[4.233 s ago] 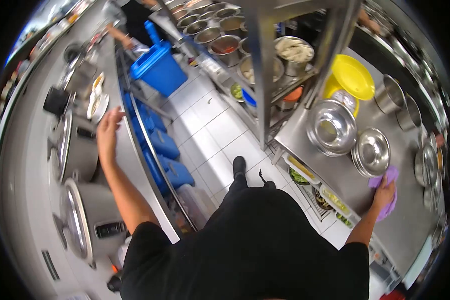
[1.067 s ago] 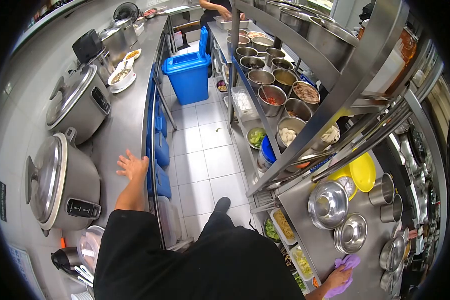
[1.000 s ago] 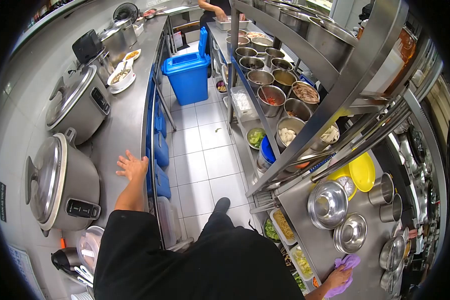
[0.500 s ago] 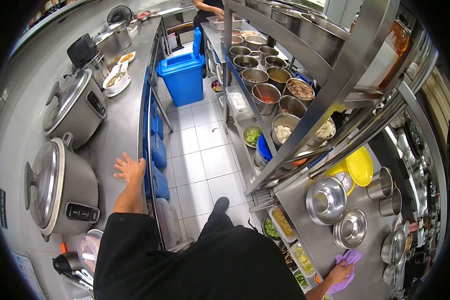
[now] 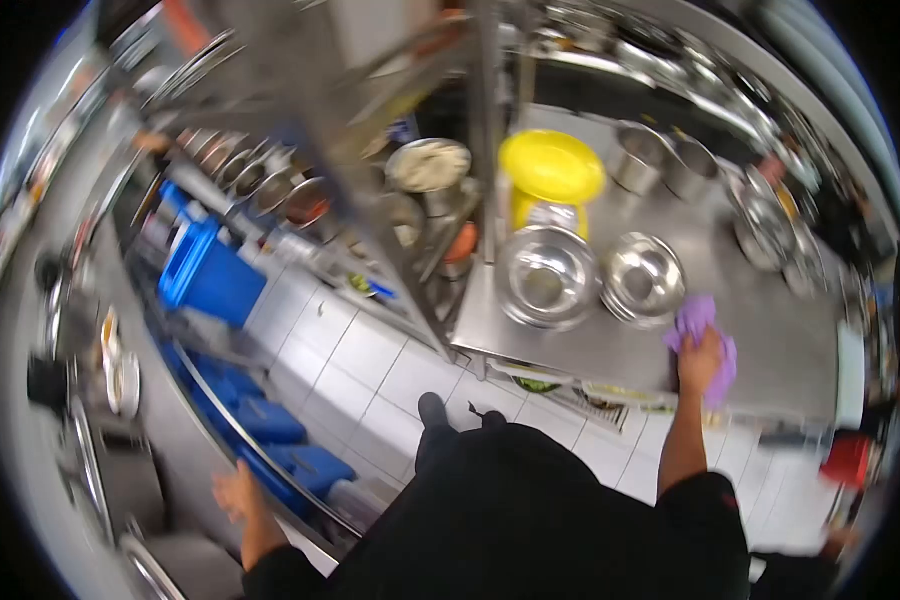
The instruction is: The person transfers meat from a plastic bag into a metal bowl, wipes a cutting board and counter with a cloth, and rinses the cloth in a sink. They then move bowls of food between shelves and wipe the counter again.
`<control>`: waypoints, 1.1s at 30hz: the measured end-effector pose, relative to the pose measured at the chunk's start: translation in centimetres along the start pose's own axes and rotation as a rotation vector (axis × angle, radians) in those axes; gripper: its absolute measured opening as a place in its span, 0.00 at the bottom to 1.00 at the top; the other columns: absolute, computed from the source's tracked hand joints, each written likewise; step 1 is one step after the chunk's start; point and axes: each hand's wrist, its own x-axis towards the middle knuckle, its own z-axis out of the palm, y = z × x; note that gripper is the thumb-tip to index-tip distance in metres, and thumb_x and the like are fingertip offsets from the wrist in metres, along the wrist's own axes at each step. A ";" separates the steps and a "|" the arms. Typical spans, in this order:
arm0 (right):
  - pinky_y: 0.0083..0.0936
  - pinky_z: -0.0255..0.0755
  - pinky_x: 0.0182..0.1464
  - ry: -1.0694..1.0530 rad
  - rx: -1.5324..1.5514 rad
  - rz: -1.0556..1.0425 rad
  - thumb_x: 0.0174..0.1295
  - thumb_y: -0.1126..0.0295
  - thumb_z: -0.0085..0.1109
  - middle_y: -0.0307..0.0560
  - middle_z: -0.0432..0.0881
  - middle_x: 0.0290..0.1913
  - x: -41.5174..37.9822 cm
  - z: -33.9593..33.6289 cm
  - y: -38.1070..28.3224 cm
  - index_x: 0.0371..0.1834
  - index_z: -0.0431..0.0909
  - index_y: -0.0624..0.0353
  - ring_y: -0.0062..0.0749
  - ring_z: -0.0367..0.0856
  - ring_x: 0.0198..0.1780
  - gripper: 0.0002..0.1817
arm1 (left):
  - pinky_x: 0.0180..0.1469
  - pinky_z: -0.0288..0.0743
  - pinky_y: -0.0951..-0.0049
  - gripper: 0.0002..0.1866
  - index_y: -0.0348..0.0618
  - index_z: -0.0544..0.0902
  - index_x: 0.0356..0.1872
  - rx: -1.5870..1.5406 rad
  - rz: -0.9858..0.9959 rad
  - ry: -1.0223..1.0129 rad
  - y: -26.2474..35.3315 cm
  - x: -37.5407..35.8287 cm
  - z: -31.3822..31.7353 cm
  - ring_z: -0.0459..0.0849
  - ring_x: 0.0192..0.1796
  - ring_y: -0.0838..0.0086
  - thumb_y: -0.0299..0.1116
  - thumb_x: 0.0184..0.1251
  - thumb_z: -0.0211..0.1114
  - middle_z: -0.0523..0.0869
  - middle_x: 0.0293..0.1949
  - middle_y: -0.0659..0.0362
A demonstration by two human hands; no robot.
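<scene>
My right hand (image 5: 700, 362) is closed on a crumpled purple cloth (image 5: 722, 382), which lies on the steel worktop (image 5: 610, 355) near its front edge. Just beyond the cloth sit two stacks of shiny steel bowls, a smaller stack (image 5: 643, 280) and a larger stack (image 5: 547, 278) to its left. My left hand (image 5: 235, 492), somewhat blurred, is empty with its fingers apart. It hovers at the edge of the left steel counter (image 5: 185, 440), near a rice cooker (image 5: 125, 475).
Yellow plastic bowls (image 5: 553, 167) and steel pots (image 5: 638, 157) stand farther back on the worktop. A steel shelf post (image 5: 370, 200) rises at its left end. On the tiled floor (image 5: 380, 365) stands a blue bin (image 5: 210, 275). A red container (image 5: 850, 458) is at the far right.
My view has swung right, bringing the worktop to the middle. My right hand still grips the purple cloth. My left hand remains by the left counter, with its fingers less spread.
</scene>
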 end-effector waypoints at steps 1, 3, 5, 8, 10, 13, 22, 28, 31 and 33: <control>0.52 0.54 0.71 0.057 -0.002 -0.016 0.63 0.54 0.54 0.52 0.70 0.68 0.0 1.1 0.8 0.68 0.69 0.56 0.48 0.63 0.71 0.30 | 0.63 0.51 0.24 0.46 0.60 0.58 0.74 0.044 0.000 -0.004 0.1 0.3 0.1 0.57 0.73 0.45 0.67 0.57 0.62 0.57 0.74 0.47; 0.54 0.52 0.72 0.046 -0.007 0.034 0.62 0.54 0.53 0.50 0.70 0.68 -0.2 -0.1 -0.3 0.67 0.70 0.53 0.46 0.63 0.72 0.29 | 0.61 0.54 0.24 0.47 0.58 0.58 0.74 0.112 -0.051 0.004 0.4 1.1 0.6 0.58 0.72 0.44 0.68 0.57 0.60 0.59 0.73 0.45; 0.55 0.50 0.72 0.075 0.002 0.019 0.62 0.55 0.53 0.48 0.71 0.67 -0.4 -0.2 -0.3 0.66 0.70 0.51 0.44 0.63 0.72 0.29 | 0.59 0.60 0.28 0.48 0.54 0.58 0.74 0.170 -0.052 0.042 0.1 1.4 1.4 0.62 0.70 0.42 0.70 0.57 0.58 0.62 0.71 0.45; 0.55 0.51 0.72 0.089 0.003 0.026 0.62 0.55 0.53 0.47 0.71 0.67 -0.4 -0.5 -0.7 0.66 0.70 0.49 0.43 0.63 0.72 0.28 | 0.62 0.65 0.43 0.40 0.43 0.65 0.68 0.226 0.163 0.014 -0.4 -0.3 0.2 0.69 0.65 0.44 0.60 0.63 0.61 0.67 0.66 0.42; 0.56 0.51 0.72 0.091 0.012 0.028 0.62 0.54 0.53 0.47 0.71 0.67 -0.4 -0.6 -0.6 0.66 0.70 0.49 0.42 0.63 0.71 0.28 | 0.60 0.67 0.45 0.33 0.45 0.66 0.67 0.368 0.467 -0.043 -1.5 -2.2 -1.7 0.73 0.61 0.42 0.56 0.69 0.54 0.70 0.63 0.39; 0.56 0.50 0.72 0.094 0.026 0.035 0.62 0.55 0.53 0.46 0.71 0.67 -0.6 -0.6 -0.7 0.66 0.70 0.50 0.41 0.63 0.71 0.28 | 0.55 0.70 0.40 0.27 0.60 0.65 0.71 0.524 0.743 0.076 -4.5 2.0 1.3 0.79 0.56 0.42 0.54 0.75 0.46 0.79 0.56 0.38; 0.57 0.48 0.72 0.094 -0.018 0.050 0.64 0.53 0.52 0.46 0.69 0.69 -0.2 0.4 -0.7 0.67 0.69 0.47 0.42 0.62 0.72 0.28 | 0.61 0.68 0.46 0.32 0.47 0.69 0.67 0.286 0.902 0.133 0.8 1.1 -0.3 0.74 0.60 0.49 0.51 0.66 0.61 0.76 0.58 0.44; 0.49 0.55 0.71 0.054 0.221 0.043 0.62 0.37 0.52 0.54 0.71 0.68 0.4 -1.4 1.1 0.68 0.70 0.51 0.49 0.64 0.71 0.37 | 0.64 0.69 0.66 0.25 0.31 0.70 0.66 -0.660 1.227 -0.644 10.6 -11.6 4.1 0.79 0.61 0.59 0.26 0.68 0.60 0.78 0.61 0.44; 0.41 0.69 0.63 0.149 0.585 0.161 0.64 0.41 0.56 0.60 0.76 0.62 -0.2 -8.1 -2.1 0.67 0.71 0.56 0.53 0.76 0.62 0.36 | 0.67 0.66 0.65 0.33 0.36 0.66 0.69 -0.777 1.713 -0.933 18.2 -28.9 -5.3 0.74 0.67 0.62 0.25 0.63 0.66 0.75 0.66 0.49; 0.35 0.73 0.58 0.105 1.035 0.026 0.65 0.54 0.62 0.58 0.79 0.59 -3.8 -14.1 -7.1 0.67 0.71 0.57 0.43 0.80 0.58 0.31 | 0.69 0.64 0.62 0.46 0.38 0.56 0.74 -0.931 1.846 -1.123 20.8 -36.1 -9.5 0.70 0.70 0.58 0.30 0.57 0.74 0.70 0.68 0.43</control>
